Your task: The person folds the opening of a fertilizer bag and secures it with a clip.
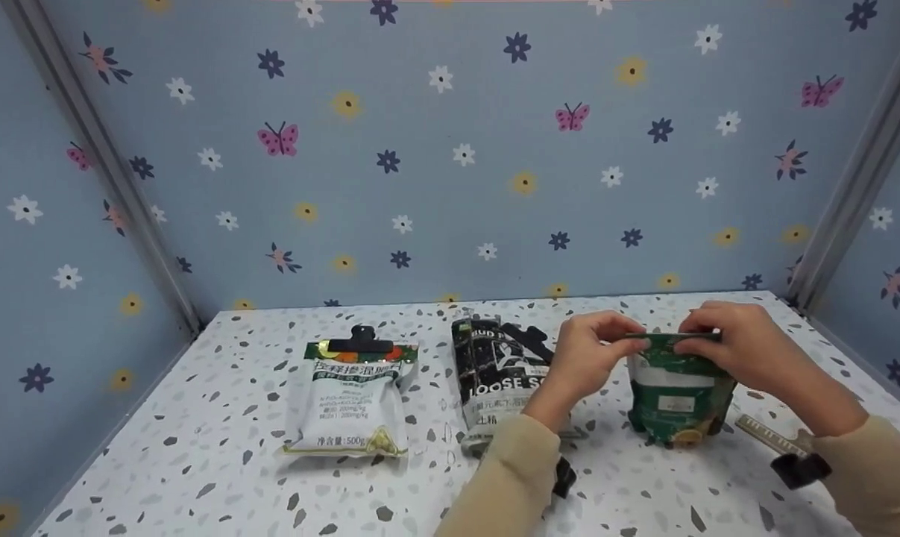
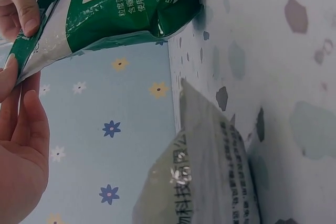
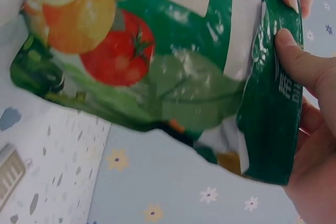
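Observation:
Both hands are at the top of a green bag (image 1: 677, 406) that stands on the right side of the table. My left hand (image 1: 591, 354) pinches the left end of its folded top edge between thumb and fingers. At the other end of that fold, my right hand (image 1: 748, 347) grips it with thumb in front and fingers behind. An orange and a tomato are printed on the bag (image 3: 168, 72), seen in the right wrist view. The fold shows as a dark green strip, with both thumbs pressed on it.
A white bag (image 1: 349, 406) with a black clip (image 1: 362, 343) stands at left. Beside the left forearm is a black bag (image 1: 487, 365), also with a black clip (image 1: 532, 341). A beige slotted piece (image 1: 766, 432) lies near the right wrist. Patterned walls (image 1: 450, 186) enclose the table.

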